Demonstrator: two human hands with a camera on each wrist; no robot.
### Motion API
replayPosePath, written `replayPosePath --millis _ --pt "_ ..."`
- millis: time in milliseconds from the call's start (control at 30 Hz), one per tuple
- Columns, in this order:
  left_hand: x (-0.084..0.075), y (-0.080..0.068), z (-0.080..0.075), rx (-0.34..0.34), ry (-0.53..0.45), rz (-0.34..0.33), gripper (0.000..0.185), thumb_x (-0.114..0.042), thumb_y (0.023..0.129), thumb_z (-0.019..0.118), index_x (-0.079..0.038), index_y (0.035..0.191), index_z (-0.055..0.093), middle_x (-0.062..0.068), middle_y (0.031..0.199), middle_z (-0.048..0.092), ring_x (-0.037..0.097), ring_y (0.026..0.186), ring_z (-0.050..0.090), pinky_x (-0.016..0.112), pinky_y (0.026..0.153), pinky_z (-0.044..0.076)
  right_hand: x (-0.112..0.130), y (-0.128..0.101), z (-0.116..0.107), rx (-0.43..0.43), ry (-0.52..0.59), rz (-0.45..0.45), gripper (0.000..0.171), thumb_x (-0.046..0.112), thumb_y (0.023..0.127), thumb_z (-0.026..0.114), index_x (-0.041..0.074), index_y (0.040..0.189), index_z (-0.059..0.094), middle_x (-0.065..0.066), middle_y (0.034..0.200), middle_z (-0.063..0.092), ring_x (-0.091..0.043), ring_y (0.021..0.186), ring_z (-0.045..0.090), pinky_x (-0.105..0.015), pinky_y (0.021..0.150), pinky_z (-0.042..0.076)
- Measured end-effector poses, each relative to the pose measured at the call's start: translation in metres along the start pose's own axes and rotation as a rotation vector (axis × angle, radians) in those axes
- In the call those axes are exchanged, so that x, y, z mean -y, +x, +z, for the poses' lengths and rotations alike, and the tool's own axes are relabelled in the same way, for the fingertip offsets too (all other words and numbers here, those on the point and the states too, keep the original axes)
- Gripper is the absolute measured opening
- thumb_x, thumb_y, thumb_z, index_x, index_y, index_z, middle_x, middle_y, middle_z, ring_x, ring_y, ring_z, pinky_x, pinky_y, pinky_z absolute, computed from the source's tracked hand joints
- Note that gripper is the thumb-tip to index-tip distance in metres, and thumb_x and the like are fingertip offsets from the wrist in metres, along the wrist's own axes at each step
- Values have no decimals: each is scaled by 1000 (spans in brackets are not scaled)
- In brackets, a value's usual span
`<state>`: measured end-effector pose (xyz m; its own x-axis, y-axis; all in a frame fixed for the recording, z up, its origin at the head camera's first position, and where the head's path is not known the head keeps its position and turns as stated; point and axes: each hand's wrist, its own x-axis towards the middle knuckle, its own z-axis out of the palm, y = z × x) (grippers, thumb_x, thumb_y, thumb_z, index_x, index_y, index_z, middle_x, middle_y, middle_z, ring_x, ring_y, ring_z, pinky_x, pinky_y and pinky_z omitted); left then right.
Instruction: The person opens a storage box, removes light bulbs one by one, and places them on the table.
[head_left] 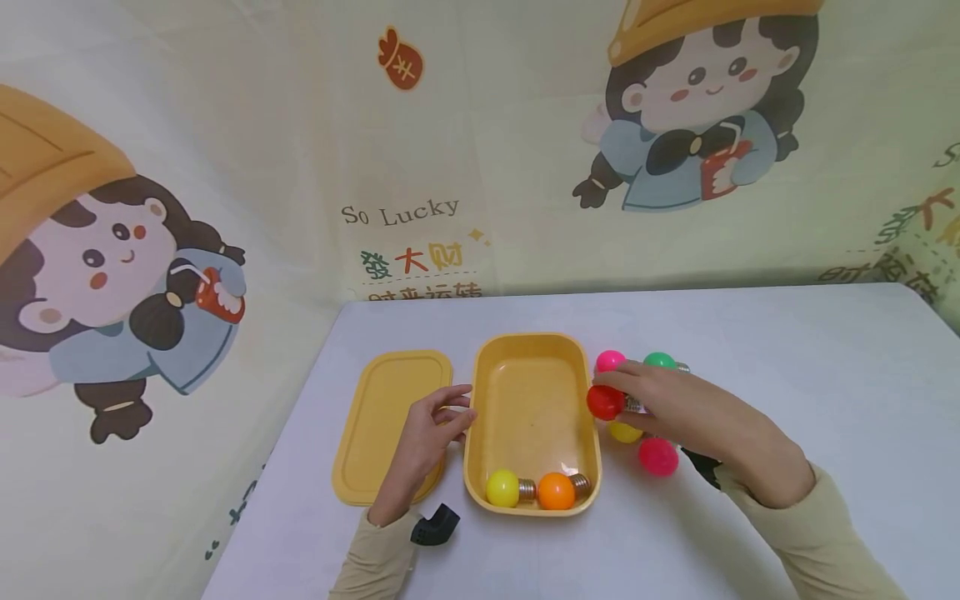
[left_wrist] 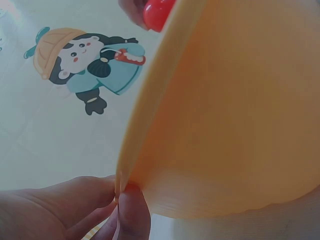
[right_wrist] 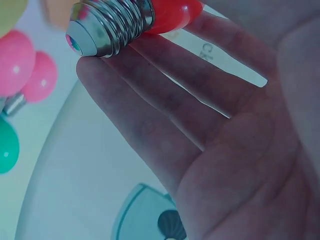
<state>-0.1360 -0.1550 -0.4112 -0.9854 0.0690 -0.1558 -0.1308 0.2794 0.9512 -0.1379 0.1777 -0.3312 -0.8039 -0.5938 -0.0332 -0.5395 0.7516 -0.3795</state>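
My right hand (head_left: 693,408) holds a red light bulb (head_left: 604,402) above the right rim of a yellow plastic box (head_left: 532,392). In the right wrist view the bulb's silver screw base (right_wrist: 117,27) lies against the fingers. With my left hand (head_left: 423,437) I pinch the box's left rim, and the left wrist view shows the rim (left_wrist: 142,120) between thumb and fingers. Inside the box, along its near end, lie a yellow bulb (head_left: 502,488) and an orange bulb (head_left: 556,492).
Right of the box several bulbs lie on the white table (head_left: 810,375): a pink one (head_left: 611,360), a green one (head_left: 660,360), a yellow one (head_left: 624,432) and a deep pink one (head_left: 658,457). A yellow lid (head_left: 390,408) lies flat on the left.
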Motion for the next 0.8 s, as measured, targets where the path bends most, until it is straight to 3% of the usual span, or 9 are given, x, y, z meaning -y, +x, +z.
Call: replayPosePath --millis 167,333,800 --pt "1 -1 1 -8 6 4 41 -10 89 73 -6 130 63 12 110 66 22 86 66 23 65 58 -11 -10 1 -17 12 48 32 19 82 82 17 110 66 9 94 58 -10 82 55 -24 69 53" --pt "2 -1 1 -9 8 8 42 -10 89 73 -6 130 63 12 110 66 23 86 66 23 66 58 -21 -18 3 -19 24 83 39 23 81 83 18 115 66 9 90 54 -8 82 56 -26 70 55" --pt "5 -3 3 -2 3 21 41 -10 90 73 -6 129 63 13 111 65 23 86 66 23 67 58 -44 -34 16 -22 -10 124 43 21 77 86 15 115 66 1 104 66 -17 92 65 -38 75 61"
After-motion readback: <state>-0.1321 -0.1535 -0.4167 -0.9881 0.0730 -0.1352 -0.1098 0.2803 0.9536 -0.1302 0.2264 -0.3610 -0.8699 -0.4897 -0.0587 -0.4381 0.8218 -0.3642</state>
